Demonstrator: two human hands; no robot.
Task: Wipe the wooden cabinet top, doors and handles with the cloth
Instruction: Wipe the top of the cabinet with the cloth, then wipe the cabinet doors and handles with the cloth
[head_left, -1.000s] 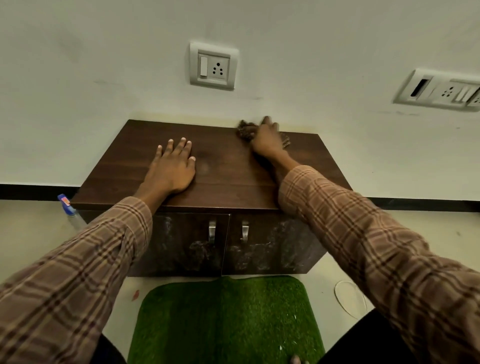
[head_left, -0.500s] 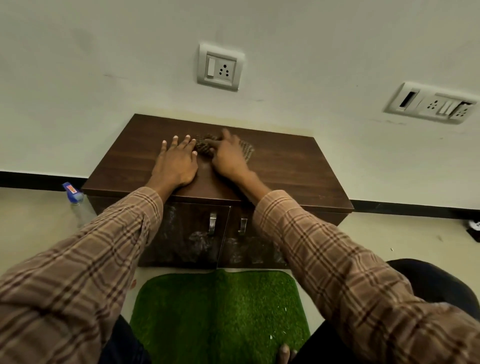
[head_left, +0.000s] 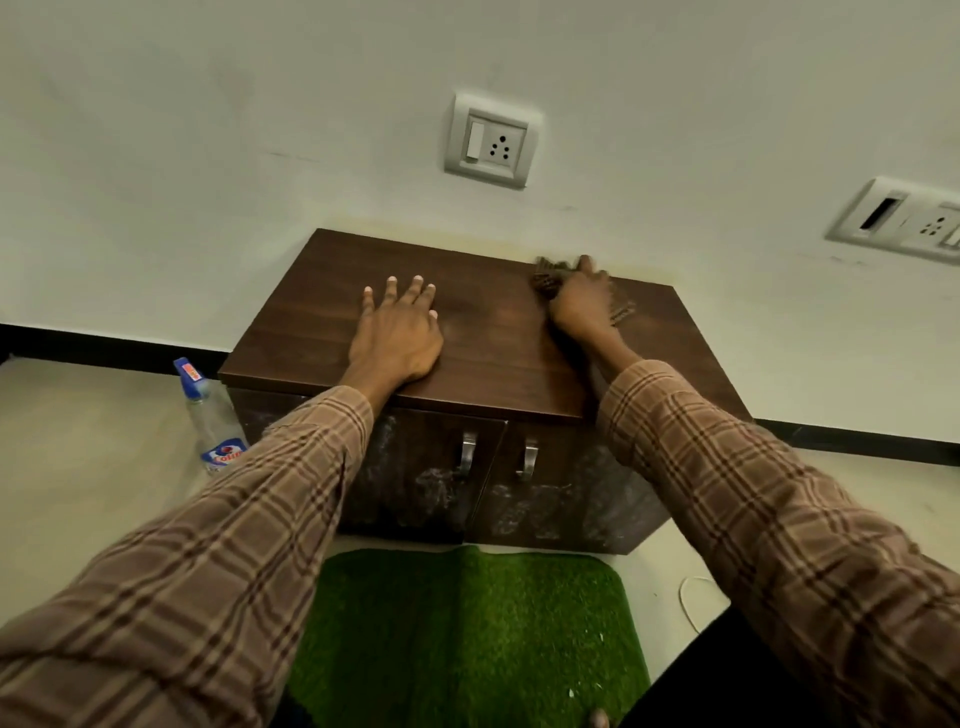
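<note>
A low dark wooden cabinet (head_left: 322, 332) stands against the wall, with two smudged doors (head_left: 415, 483) and two metal handles (head_left: 467, 454) at the middle. My left hand (head_left: 397, 332) lies flat on the top, fingers spread, holding nothing. My right hand (head_left: 582, 301) presses a brown cloth (head_left: 548, 273) onto the back right part of the top, near the wall. Most of the cloth is hidden under the hand.
A clear spray bottle (head_left: 213, 421) with a blue cap stands on the floor left of the cabinet. A green grass mat (head_left: 467, 634) lies in front of it. Wall sockets (head_left: 491, 140) sit above. A thin white cable (head_left: 691, 597) lies on the floor at right.
My right hand has slid the cloth from the middle of the top, beside my left hand, back to the far right near the wall. The left hand stays flat in place.
</note>
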